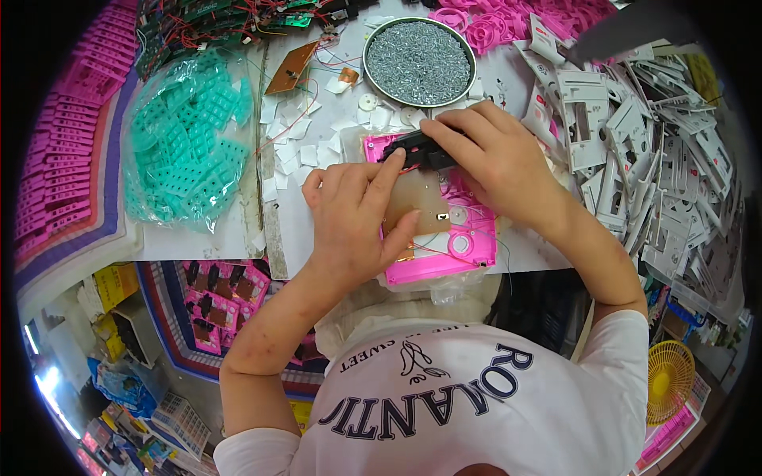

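Note:
A pink plastic housing lies on the worktable in front of me, its inner side up. A tan circuit board with thin wires sits in it. Across the housing's far end is a black plastic mechanism, slightly tilted, with a red wire by it. My right hand grips this mechanism from above and the right; its thumb is hidden. My left hand holds the housing's left side, index fingertip against the mechanism's left end and thumb over the board. The tips of its other fingers are bent and partly hidden.
A round tin of small screws stands just beyond the housing. White paper-like pieces lie scattered to its left, near a bag of turquoise keypads. White plastic panels pile up at right. Pink assemblies fill a lined container below left.

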A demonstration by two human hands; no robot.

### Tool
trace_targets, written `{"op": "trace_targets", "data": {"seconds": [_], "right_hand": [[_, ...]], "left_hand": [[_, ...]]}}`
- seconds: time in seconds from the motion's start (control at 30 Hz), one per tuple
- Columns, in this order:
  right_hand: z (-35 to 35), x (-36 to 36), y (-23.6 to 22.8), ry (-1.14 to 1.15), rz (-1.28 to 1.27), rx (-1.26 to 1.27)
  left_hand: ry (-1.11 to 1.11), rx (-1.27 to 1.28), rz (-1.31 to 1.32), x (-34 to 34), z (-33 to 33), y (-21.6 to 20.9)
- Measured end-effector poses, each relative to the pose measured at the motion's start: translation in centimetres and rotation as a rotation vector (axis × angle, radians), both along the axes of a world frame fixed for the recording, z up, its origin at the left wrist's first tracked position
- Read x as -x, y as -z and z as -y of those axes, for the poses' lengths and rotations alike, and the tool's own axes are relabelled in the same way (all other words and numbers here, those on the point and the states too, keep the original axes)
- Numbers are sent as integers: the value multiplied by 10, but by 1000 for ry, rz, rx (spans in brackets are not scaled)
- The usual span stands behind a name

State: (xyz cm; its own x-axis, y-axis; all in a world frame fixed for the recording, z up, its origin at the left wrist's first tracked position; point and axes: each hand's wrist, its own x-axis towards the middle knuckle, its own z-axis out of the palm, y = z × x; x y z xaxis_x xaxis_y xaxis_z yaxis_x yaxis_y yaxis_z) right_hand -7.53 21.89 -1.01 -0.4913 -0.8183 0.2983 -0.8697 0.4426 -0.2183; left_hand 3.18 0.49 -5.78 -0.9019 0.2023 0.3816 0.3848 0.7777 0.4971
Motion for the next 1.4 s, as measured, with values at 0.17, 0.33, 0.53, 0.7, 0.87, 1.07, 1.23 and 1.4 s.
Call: {"op": "trace_targets", "data": {"seconds": [0.17, 0.33, 0.53, 0.7, 0.87, 1.07, 1.23, 1.4], "right_hand": [[2, -1, 10, 8, -150, 9], [0, -15, 1, 84, 18, -150], [-5, -15, 6, 83, 115, -173], [5, -14, -21, 57, 97, -240], [-4, -17, 10, 119, -105, -317], [-4, 8, -61, -68, 146, -33], [-124, 129, -99, 329, -385, 1110], [-65, 149, -97, 521, -222, 958]], "left_hand": [[-24, -42, -27, -3, -1, 8], [-34, -65, -28, -4, 0, 12], [-43, -85, -29, -2, -3, 10], [-51, -19, 11, -5, -2, 3], [-52, 90, -7, 2, -3, -17], [195, 38, 156, 40, 28, -31], [81, 150, -42, 157, 3, -10], [160, 303, 77, 179, -2, 1]]}}
